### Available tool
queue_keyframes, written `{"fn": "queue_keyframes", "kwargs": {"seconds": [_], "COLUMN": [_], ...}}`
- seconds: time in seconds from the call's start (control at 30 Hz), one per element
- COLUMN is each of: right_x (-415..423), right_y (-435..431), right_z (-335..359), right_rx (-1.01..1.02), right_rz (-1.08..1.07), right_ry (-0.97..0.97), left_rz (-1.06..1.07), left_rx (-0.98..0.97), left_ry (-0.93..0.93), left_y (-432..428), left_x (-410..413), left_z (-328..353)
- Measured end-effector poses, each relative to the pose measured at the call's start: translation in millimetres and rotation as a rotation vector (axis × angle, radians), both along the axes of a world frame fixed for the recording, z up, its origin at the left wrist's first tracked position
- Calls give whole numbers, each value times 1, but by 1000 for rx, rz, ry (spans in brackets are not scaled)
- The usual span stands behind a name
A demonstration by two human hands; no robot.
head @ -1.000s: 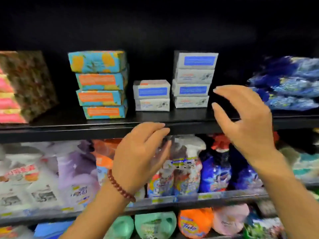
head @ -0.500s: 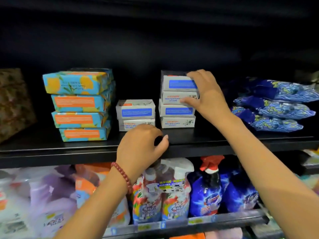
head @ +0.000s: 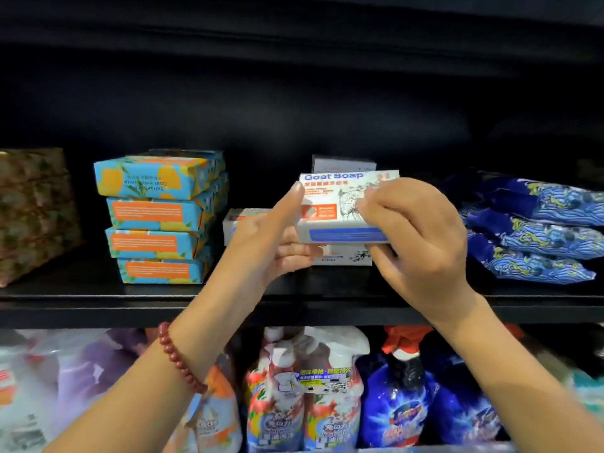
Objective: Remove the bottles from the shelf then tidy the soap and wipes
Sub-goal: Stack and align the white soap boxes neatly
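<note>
- Both my hands grip one Goat Soap box (head: pixel 340 207). My left hand (head: pixel 271 237) has its thumb up the box's left end and its fingers curled under. My right hand (head: pixel 415 237) wraps the right end, fingers over the face.
- The box is in the air above the front edge of the shelf (head: pixel 98 308), about midway along it, in front of the tall white pile (head: pixel 341 258) and not resting on anything.
- I judge this to be the soap-tidying step. To do it well I should keep the box level, turn its printed face to the front, and set it down square on a pile with its edges flush. I should let go only once it sits flat.
- My knuckles are near the wipes, so I should come in straight from the front.
- Count, soap: one box is in my grip. The blue-and-orange boxes (head: pixel 160 217) are four, stacked towards the shelf's left end.
- Count, white boxes: I see one above and one below my box, and the middle is hidden. The short pile (head: pixel 243 217) is mostly behind my left hand, so I cannot count it.
- Count, wipes: three blue wipes packs (head: pixel 536 230) are stacked at the right end.
- Count, bottles: I see none on this shelf.
</note>
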State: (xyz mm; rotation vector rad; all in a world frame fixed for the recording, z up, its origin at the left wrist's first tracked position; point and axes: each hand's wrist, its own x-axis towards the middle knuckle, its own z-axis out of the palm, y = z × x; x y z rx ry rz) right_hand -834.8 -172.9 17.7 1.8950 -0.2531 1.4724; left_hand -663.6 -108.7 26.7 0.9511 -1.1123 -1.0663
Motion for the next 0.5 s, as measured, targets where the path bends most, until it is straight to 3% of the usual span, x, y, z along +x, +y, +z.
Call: {"fn": "queue_keyframes", "kwargs": {"seconds": [0.13, 0.2, 0.3, 0.37, 0.5], "right_x": [-1, -9, -13, -10, -9], "right_y": [2, 9, 27, 31, 36], "right_z": [1, 3, 15, 22, 28], "right_rx": [45, 280, 801, 1030, 1061], "right_rz": [46, 85, 201, 299, 403], "right_ry": [99, 148, 33, -1, 4], "left_rz": [-84, -26, 83, 98, 133], "left_rx": [-95, -204, -357, -423, -513], "left_ry": [31, -8, -115, -174, -222], "left_y": [4, 6, 8, 10, 12], "left_x": [-6, -4, 1, 2, 5], "left_z": [1, -4, -6, -8, -12]}}
